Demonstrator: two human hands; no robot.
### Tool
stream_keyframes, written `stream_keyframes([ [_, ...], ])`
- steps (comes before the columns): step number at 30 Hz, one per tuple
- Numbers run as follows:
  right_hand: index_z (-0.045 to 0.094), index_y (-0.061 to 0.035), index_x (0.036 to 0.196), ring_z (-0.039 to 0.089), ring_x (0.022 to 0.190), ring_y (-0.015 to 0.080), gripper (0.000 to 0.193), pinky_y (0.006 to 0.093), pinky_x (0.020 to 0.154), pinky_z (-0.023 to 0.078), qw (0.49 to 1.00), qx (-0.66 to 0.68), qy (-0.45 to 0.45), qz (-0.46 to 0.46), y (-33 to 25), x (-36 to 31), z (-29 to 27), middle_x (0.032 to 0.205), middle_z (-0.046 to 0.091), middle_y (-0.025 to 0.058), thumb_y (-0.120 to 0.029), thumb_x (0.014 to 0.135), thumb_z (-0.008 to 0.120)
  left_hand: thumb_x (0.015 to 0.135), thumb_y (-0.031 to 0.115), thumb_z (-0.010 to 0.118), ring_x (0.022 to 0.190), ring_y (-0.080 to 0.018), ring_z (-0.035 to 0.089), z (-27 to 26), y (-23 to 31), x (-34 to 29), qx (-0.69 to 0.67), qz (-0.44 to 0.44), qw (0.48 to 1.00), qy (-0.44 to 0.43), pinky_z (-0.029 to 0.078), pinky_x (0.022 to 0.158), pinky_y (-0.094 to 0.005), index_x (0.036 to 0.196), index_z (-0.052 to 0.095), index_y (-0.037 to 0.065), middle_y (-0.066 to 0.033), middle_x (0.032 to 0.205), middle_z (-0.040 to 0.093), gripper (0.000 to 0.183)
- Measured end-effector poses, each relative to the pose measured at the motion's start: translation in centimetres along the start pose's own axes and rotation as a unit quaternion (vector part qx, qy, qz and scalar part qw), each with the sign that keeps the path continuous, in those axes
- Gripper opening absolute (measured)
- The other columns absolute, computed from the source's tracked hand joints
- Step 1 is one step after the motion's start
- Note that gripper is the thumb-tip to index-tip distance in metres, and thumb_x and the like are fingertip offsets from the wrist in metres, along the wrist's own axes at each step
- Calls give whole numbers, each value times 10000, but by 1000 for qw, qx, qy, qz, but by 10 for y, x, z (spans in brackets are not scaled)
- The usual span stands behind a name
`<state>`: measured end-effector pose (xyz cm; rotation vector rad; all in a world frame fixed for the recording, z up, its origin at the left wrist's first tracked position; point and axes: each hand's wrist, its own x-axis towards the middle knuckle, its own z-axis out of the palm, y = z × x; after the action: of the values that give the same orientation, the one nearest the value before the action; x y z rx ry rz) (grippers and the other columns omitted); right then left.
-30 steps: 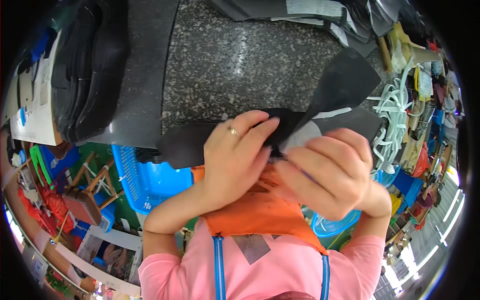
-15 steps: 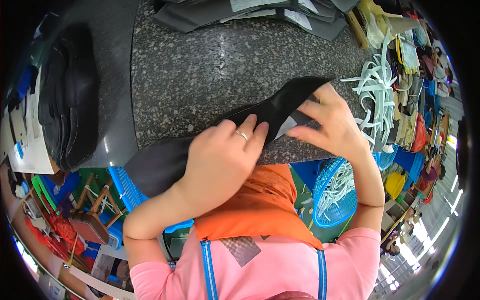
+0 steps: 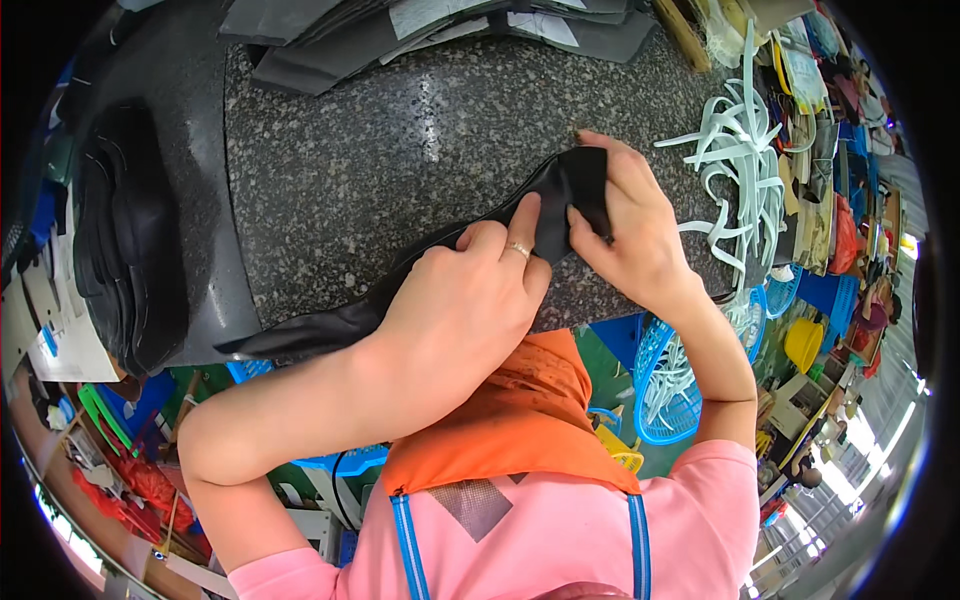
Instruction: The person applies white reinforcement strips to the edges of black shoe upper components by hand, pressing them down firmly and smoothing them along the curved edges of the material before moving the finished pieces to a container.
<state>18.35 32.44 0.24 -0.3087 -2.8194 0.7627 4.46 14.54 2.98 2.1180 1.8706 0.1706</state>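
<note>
A long, curved piece of black leather-like sheet (image 3: 350, 318) lies along the near edge of the stone tabletop. My left hand (image 3: 465, 295), with a ring on one finger, presses down on its middle; the index finger points forward and the others curl over the material. At the piece's right end, my right hand (image 3: 635, 225) grips the raised edge, fingers behind and thumb in front. The material looks folded and creased between the two hands. Its left end tapers out past my left forearm, and my left hand covers part of it.
Dark grey sheet pieces (image 3: 335, 60) are stacked at the far edge. More black pieces (image 3: 135, 240) lie in a pile on the left. Pale green strips (image 3: 740, 140) are heaped at the right, above a blue basket (image 3: 665, 420) holding similar strips. An orange apron (image 3: 500, 440) covers my lap.
The black piece has turned from lying broad to a narrower, folded shape, and its pale underside no longer shows. My right hand has closed in on its end; the view has shifted slightly.
</note>
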Motion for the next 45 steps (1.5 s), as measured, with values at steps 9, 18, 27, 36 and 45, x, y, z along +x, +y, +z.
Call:
stream_keyframes([
  [9,633,-17,1057,525,1210,355,381,497,1042,433,979,-192,51,39,-10,2,-6,1201,568,153,-110,693,696,729,108,672,806,-244,653,-1,5,18,41,-23,999,-12,584,649,-334,974,640,-33,-277,1435,480,284],
  [18,667,-16,1103,645,1074,321,496,422,914,541,985,-2,-63,-160,-10,-5,3,1172,648,136,-240,682,804,810,64,638,935,-250,721,12,24,-47,-61,-175,965,185,582,743,-340,1137,631,-5,-143,1018,715,334],
  [27,687,-31,863,615,874,304,134,413,706,524,950,216,-196,-110,-35,51,25,919,627,98,-162,856,657,781,4,709,899,-319,680,6,9,-58,-320,-297,875,211,532,778,-375,1065,673,-5,-127,1036,681,286],
  [36,696,-15,847,563,860,286,92,373,740,483,935,157,-222,-227,-43,42,24,852,595,83,-83,794,728,775,52,747,1008,-294,616,25,1,-66,-261,-191,929,182,517,844,-370,1007,732,11,-117,1111,612,237],
  [45,705,-38,830,542,793,284,97,394,718,483,924,201,-224,-238,-34,45,19,796,541,58,-120,789,736,713,67,749,944,-278,606,30,-4,-69,-148,-103,969,171,517,785,-383,1040,707,59,-98,1106,597,330],
])
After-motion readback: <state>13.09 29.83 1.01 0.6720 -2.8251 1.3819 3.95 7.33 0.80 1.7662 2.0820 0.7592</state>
